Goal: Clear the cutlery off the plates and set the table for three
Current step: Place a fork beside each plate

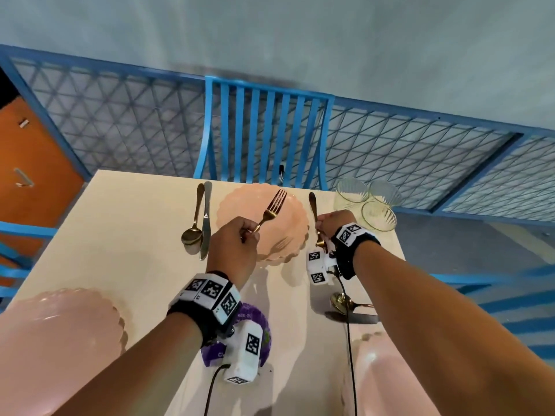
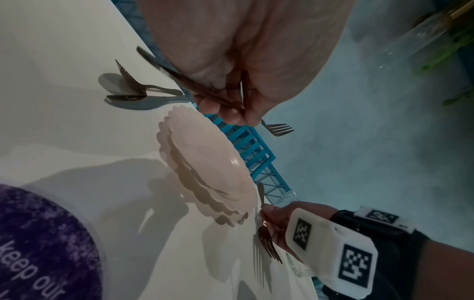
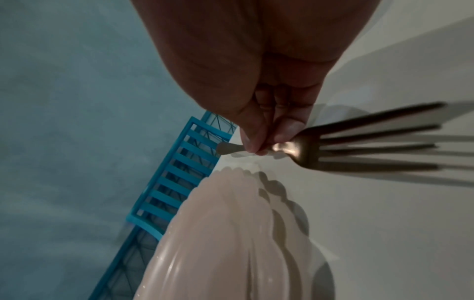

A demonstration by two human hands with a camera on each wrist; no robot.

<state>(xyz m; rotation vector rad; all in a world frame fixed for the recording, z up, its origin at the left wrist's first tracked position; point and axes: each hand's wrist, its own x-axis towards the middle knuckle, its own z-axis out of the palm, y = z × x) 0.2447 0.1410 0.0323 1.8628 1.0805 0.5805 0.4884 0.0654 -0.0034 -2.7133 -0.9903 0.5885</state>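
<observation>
Head view: the left hand (image 1: 232, 250) grips a gold fork (image 1: 271, 209) by the handle, tines up and away, raised over the far pink plate (image 1: 288, 232). The right hand (image 1: 332, 223) pinches a second fork (image 1: 315, 217) near its neck, just right of that plate, handle pointing away and tines toward the person. Left of the plate a spoon (image 1: 193, 223) and knife (image 1: 205, 217) lie side by side on the table (image 1: 135, 235). Three glasses (image 1: 368, 202) cluster at the far right corner. Nearer the person, another spoon (image 1: 345, 301) lies on the right. Two more pink plates sit near, one at left (image 1: 66, 319), one at right (image 1: 390, 370). A purple lid (image 1: 258, 322) shows under the left wrist. A blue chair (image 1: 264, 133) stands beyond the table.

Left wrist view: fingers (image 2: 225, 113) curl round the fork handle, tines (image 2: 279, 128) poking out past the table edge. The plate (image 2: 210, 162) lies below, the spoon (image 2: 128, 98) and knife (image 2: 130, 80) beyond. The right hand (image 2: 277, 219) holds its fork (image 2: 268, 241) beside the plate rim.

Right wrist view: thumb and fingertips (image 3: 287, 130) pinch the fork (image 3: 305, 148) at the neck, tines blurred, low over the table; touching or not, can't tell. The plate (image 3: 225, 233) is just beside.
</observation>
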